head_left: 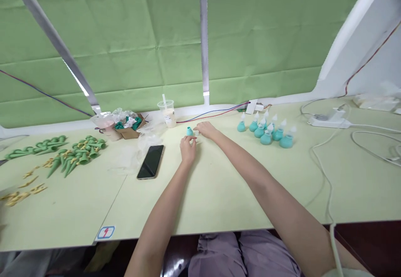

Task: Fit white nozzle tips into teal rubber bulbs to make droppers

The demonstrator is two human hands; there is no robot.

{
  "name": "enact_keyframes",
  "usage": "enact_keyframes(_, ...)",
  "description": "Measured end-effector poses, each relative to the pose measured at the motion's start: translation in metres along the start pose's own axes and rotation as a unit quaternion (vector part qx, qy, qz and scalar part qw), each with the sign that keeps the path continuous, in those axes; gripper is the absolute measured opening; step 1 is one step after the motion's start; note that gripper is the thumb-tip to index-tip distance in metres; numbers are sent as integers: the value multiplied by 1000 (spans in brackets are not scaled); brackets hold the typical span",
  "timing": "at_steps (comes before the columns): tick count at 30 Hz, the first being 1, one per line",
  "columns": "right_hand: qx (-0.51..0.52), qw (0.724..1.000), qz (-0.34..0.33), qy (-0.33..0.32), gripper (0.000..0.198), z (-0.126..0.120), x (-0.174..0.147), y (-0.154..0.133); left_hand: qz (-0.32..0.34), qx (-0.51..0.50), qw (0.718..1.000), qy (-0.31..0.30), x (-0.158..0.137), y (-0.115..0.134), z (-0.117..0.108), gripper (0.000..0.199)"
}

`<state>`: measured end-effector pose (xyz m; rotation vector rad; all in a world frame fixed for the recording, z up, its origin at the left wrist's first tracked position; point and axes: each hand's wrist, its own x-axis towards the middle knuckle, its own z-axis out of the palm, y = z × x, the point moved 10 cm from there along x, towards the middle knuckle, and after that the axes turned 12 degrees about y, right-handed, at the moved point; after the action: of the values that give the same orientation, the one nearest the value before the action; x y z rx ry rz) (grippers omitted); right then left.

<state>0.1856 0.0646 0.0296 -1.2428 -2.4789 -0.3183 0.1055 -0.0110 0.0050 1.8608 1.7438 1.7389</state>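
Close together at the middle of the table, both my hands work around a tiny whitish, see-through piece (196, 133). My left hand (188, 149) has its fingers curled, right in front of a small teal bottle-shaped piece (189, 131) that stands upright without a tip. My right hand (206, 129) reaches in from the right with bent fingers, its fingertips at the whitish piece. What exactly each hand grips is too small to make out. Off to the right stand several round teal bottles (266, 137) with clear pointed tips.
A black phone (151, 162) lies left of my hands, beside crumpled clear plastic (128, 156). Behind are a drink cup with a straw (169, 116) and a cardboard box (130, 132). Green cone-shaped parts (77, 153) lie left; a power strip (330, 120) and cables lie right.
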Motion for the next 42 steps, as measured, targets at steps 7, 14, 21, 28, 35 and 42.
enact_keyframes(7,114,987,44,101,28,-28,-28,3,40,16,999,24,-1,15,-7,27)
enact_keyframes(14,449,856,215,137,32,-30,-108,36,169,-31,983,-61,-21,57,13,21)
enact_keyframes(21,446,818,277,234,26,-47,-164,53,141,-103,974,-145,-38,75,26,20)
enact_keyframes(28,300,890,206,273,16,-79,-165,42,-3,-185,962,-201,-42,69,37,23)
enact_keyframes(35,304,896,155,285,14,-78,-166,36,-54,-223,951,-209,-43,60,44,27)
enact_keyframes(42,346,884,174,263,14,-69,-164,37,-69,-252,940,-221,-44,62,45,29)
